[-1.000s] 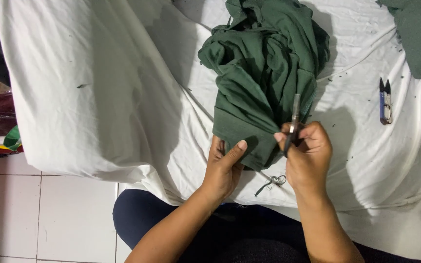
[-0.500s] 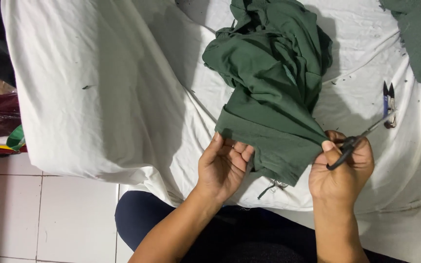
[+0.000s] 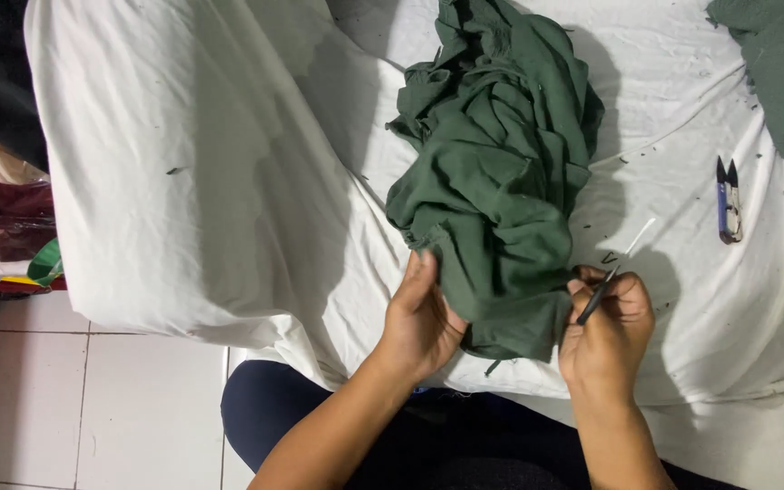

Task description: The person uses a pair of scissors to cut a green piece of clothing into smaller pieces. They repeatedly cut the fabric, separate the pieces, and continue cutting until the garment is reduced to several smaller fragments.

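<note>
Nearest the camera, dark-clothed legs sit at the edge of a white sheet over a tiled floor. The left hand lies against the near edge of a crumpled green garment, its fingers straight and close together along the cloth. The right hand touches the garment's lower right corner and is curled, pinching a thin dark-handled tool with a pale tip that slants up and away. Farther out to the right, small blue thread snips rest on the sheet, well apart from both hands, and more green cloth sits at the far right corner.
</note>
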